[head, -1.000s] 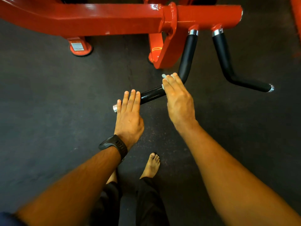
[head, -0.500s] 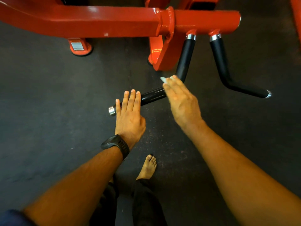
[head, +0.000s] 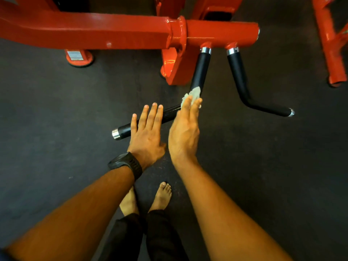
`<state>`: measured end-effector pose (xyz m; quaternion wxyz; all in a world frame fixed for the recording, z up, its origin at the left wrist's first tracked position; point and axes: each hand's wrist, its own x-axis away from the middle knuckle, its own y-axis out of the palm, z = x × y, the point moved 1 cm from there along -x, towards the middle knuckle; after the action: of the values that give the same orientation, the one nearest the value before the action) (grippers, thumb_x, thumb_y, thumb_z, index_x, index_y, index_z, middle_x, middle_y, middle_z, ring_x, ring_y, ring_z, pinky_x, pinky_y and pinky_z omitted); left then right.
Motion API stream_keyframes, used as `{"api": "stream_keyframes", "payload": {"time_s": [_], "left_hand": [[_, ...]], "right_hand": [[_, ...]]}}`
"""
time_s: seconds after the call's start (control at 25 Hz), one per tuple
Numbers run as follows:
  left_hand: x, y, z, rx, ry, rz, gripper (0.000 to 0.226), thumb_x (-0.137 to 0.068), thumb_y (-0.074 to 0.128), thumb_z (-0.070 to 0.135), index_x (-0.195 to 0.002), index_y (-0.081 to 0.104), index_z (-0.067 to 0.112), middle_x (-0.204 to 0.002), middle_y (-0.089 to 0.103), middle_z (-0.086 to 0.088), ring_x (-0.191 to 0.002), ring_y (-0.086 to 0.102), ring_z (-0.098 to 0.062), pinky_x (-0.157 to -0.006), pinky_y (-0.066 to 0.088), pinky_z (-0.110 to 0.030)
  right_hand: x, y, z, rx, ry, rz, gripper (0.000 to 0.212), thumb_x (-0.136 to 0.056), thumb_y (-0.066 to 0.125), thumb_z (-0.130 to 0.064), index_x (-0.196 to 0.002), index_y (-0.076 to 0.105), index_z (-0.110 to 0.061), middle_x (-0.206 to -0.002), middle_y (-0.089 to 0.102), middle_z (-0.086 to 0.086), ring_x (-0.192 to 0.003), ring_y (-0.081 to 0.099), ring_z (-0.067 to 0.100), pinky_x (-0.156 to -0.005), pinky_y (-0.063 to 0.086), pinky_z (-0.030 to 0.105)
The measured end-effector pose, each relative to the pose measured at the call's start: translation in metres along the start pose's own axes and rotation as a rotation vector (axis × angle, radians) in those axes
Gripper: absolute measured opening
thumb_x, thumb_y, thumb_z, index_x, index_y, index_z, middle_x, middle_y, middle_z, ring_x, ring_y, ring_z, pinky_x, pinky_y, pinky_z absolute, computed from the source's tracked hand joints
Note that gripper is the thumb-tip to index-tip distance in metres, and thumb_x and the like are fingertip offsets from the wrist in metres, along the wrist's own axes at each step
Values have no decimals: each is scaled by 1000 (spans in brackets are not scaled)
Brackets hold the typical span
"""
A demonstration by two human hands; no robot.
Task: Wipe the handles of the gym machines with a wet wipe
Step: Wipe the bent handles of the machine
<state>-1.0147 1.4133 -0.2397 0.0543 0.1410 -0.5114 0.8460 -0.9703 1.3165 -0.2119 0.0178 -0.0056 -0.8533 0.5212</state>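
Wipe (head: pixel 194 91) on handle (head: pixel 200 70), left hand (head: pixel 146 135) across it, red frame (head: pixel 84 29) above

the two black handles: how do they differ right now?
The wiped handle carries the left hand flat near its tip and the right hand pressing the wet wipe at its bend; the free handle is untouched. The wiped handle's tip points left in the picture, the free handle's right. Both are black, bent, chrome-capped, and hang from the red bar.

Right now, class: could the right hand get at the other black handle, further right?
Probably yes. The right hand presses the wipe on the left handle; nothing stands between it and the right handle, only bare floor below.
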Motion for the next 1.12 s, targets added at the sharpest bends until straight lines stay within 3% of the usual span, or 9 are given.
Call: {"api": "stream_keyframes", "payload": {"time_s": [0.12, 0.24, 0.32, 0.4, 0.6, 0.72, 0.8, 0.96, 1.12], "left_hand": [[0, -4, -6, -17, 34, -73, 116, -85, 69, 41, -156, -20, 21, -166, -18, 1, -152, -20, -20, -119, -15, -46], [-1, -10, -2, -48, 47, -54, 114, -84, 68, 37, -157, -17, 18, -167, -17, 1, -152, -20, -20, -119, -15, -46], [0, -11, 0, -49, 46, -43, 112, -83, 68, 36, -158, -14, 17, -167, -15, 0, -152, -20, -19, -118, -19, -46], [-3, -11, -1, -66, 63, -37, 113, -81, 69, 36, -158, -12, 17, -167, -12, 0, -152, -19, -18, -117, -19, -45], [-12, -10, 5, -73, 73, -13, 111, -80, 68, 35, -159, -7, 16, -168, -9, 0, -152, -17, -17, -117, -18, -47], [-13, -9, 6, -119, 83, -11, 116, -76, 72, 37, -159, -7, 16, -167, -12, 1, -152, -18, -18, -119, -16, -49], [-13, -7, 5, -132, 88, -15, 120, -74, 74, 38, -159, -8, 18, -164, -18, 4, -152, -19, -19, -119, -15, -49], [-13, -9, 6, -154, 69, -42, 122, -73, 72, 40, -158, -14, 21, -159, -27, 6, -148, -28, -17, -117, -21, -47], [-14, -8, 5, -174, 69, -63, 122, -74, 69, 41, -156, -20, 23, -158, -30, 8, -146, -33, -17, -117, -23, -47]], "right_hand": [[-28, -6, -6, -39, 148, 33, 55, -105, 43, -13, -156, 24, -11, -161, 23, 20, -142, 40, 33, -108, 44, 42], [-29, -13, -8, 41, 156, 129, 49, -103, 49, -13, -151, 40, -10, -156, 38, 15, -137, 45, 31, -108, 43, 37], [-37, -18, -6, 62, 81, 211, 42, -99, 54, -13, -141, 54, -7, -139, 58, 12, -119, 54, 30, -98, 45, 32], [-60, -23, -5, -15, 121, 252, 40, -99, 54, -12, -139, 56, -7, -126, 67, 8, -110, 60, 28, -90, 42, 26], [-28, -24, -3, -106, 139, 129, 39, -105, 48, -16, -143, 53, -18, -148, 51, 4, -130, 54, 21, -99, 39, 21], [-64, -28, 4, -20, 20, 185, 36, -101, 54, -11, -136, 58, -11, -136, 62, 6, -112, 65, 28, -85, 48, 31], [-95, -30, 1, 47, 12, 187, 39, -101, 52, -9, -140, 54, -11, -139, 59, 5, -114, 65, 28, -86, 49, 32], [-57, -21, 6, 57, -103, 44, 51, -99, 47, 1, -150, 41, -8, -158, 34, 13, -138, 45, 30, -101, 47, 37], [-109, -27, 10, 160, -272, 91, 53, -93, 40, 9, -145, 45, 1, -157, 35, 19, -148, 28, 32, -112, 40, 38]]}}
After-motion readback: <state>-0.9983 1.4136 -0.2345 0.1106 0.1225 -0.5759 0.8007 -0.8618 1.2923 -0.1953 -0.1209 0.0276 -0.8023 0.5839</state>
